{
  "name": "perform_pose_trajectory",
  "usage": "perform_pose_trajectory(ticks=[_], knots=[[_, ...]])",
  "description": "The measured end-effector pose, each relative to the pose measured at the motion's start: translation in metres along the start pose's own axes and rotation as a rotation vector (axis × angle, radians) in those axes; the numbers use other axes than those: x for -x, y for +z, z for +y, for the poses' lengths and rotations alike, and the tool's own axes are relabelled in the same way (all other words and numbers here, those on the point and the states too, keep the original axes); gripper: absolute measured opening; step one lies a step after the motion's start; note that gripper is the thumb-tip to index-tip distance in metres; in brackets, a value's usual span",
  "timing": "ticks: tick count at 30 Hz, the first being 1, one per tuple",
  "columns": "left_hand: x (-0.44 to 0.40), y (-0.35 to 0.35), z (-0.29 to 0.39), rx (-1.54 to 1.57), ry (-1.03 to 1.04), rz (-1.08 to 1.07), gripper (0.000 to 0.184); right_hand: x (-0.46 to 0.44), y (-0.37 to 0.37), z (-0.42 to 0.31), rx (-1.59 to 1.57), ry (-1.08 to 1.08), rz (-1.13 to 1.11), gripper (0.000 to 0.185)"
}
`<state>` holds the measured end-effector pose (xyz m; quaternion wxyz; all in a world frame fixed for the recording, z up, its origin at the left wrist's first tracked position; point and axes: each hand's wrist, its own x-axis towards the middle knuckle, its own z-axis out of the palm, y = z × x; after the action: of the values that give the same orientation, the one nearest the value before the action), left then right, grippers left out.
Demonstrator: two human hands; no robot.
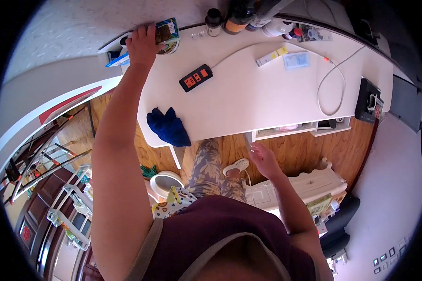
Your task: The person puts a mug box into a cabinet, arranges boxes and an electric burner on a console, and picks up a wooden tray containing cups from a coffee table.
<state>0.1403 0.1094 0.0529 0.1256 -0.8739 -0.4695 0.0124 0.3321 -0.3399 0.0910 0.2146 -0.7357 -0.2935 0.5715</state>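
My left hand [143, 43] reaches to the table's back left corner. Its fingers bend over something they largely hide, and its thumb lies against a small colourful box [167, 31]. Below that box sits a round patterned container [169, 48], partly covered. A blue-and-white flat item [118, 60] sticks out left of the wrist. My right hand [263, 160] hangs low in front of the table, near the open drawer [283, 133]; its fingers are loosely bent and apart, with nothing seen in them.
On the white table [229, 103] lie a black power strip [195, 77] with a cable, a dark blue cloth [169, 127], a yellow-and-white box [271, 56] and a light blue packet [296, 61]. Bottles [239, 18] line the back edge. A black box [368, 100] stands at the right end.
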Motion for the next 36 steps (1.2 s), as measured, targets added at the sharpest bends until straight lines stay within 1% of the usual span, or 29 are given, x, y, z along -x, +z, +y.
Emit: perform_pose_trajectory(ticks=[2, 5, 7, 8, 10, 11, 12, 13, 14, 16, 17, 19, 20, 22, 23, 25, 26, 28, 29, 31, 32, 34, 35, 36], knots=[[0.001, -0.001, 0.001, -0.021, -0.008, -0.034, 0.068, 0.001, -0.002, -0.002, -0.018, -0.004, 0.001, 0.039], [0.005, -0.004, 0.003, 0.027, -0.004, 0.03, 0.072, 0.003, -0.005, -0.004, -0.041, -0.003, 0.011, 0.039], [0.016, -0.009, 0.006, 0.186, -0.044, 0.174, 0.065, 0.005, -0.006, -0.003, -0.048, 0.001, 0.017, 0.039], [0.024, -0.009, 0.006, 0.183, -0.04, 0.176, 0.065, 0.006, -0.006, -0.004, -0.061, 0.007, 0.024, 0.039], [0.049, 0.007, 0.009, 0.606, -0.135, 0.281, 0.057, 0.008, -0.004, 0.002, -0.078, 0.013, 0.031, 0.038], [0.061, 0.029, 0.008, 0.604, -0.13, 0.282, 0.057, 0.007, -0.002, 0.01, -0.074, -0.006, 0.034, 0.039], [0.074, 0.059, 0.006, 0.957, -0.403, 0.179, 0.052, 0.007, -0.001, 0.016, -0.07, -0.024, 0.038, 0.039], [0.078, 0.063, 0.008, 1.301, -0.684, 0.06, 0.047, 0.008, -0.001, 0.017, -0.074, -0.023, 0.04, 0.039], [0.079, 0.069, 0.01, 1.3, -0.683, 0.057, 0.047, 0.009, -0.002, 0.017, -0.075, -0.016, 0.038, 0.039], [0.076, 0.055, 0.024, 1.664, -1.15, 0.09, 0.045, 0.012, -0.005, 0.014, -0.073, -0.005, 0.034, 0.04], [0.072, 0.054, 0.024, 1.664, -1.151, 0.09, 0.045, 0.012, -0.006, 0.01, -0.086, 0.029, 0.027, 0.04], [0.062, 0.055, 0.025, 1.927, -1.211, -0.007, 0.046, 0.015, -0.007, 0.01, -0.1, 0.065, 0.02, 0.04], [0.059, 0.054, 0.024, 1.924, -1.211, -0.006, 0.046, 0.015, -0.006, 0.012, -0.122, 0.072, 0.027, 0.04], [0.054, 0.05, 0.022, 2.016, -1.183, 0.0, 0.036, 0.016, -0.005, 0.018, -0.145, 0.074, 0.034, 0.04], [0.053, 0.047, 0.021, 2.014, -1.182, 0.001, 0.036, 0.016, -0.005, 0.023, -0.139, 0.057, 0.034, 0.04], [0.05, 0.039, 0.017, 1.858, -1.514, 0.078, 0.022, 0.016, -0.004, 0.024, -0.136, 0.033, 0.035, 0.04], [0.051, 0.035, 0.017, 1.859, -1.512, 0.079, 0.022, 0.017, -0.004, 0.023, -0.135, 0.036, 0.038, 0.04], [0.05, 0.019, 0.021, 2.228, -1.407, 0.096, 0.01, 0.015, -0.003, 0.022, -0.134, 0.036, 0.042, 0.04], [0.046, 0.024, 0.019, 2.234, -1.405, 0.1, 0.01, 0.014, -0.003, 0.023, -0.138, 0.028, 0.042, 0.038], [0.033, 0.044, 0.011, 2.383, -1.401, -0.002, 0.011, 0.007, -0.004, 0.02, -0.128, 0.015, 0.038, 0.037], [0.027, 0.053, 0.01, 2.393, -1.403, 0.014, 0.011, 0.002, -0.005, 0.015, -0.102, 0.021, 0.027, 0.035], [0.017, 0.064, 0.009, 2.422, -1.521, 0.034, 0.016, -0.014, -0.003, 0.008, -0.059, 0.019, 0.01, 0.034], [0.018, 0.068, 0.007, 2.438, -1.53, 0.021, 0.015, -0.026, -0.001, 0.005, -0.135, -0.027, 0.004, 0.032], [0.017, 0.056, 0.012, 2.359, -1.558, 0.052, 0.011, -0.04, -0.001, -0.001, -0.21, -0.074, -0.002, 0.031]])
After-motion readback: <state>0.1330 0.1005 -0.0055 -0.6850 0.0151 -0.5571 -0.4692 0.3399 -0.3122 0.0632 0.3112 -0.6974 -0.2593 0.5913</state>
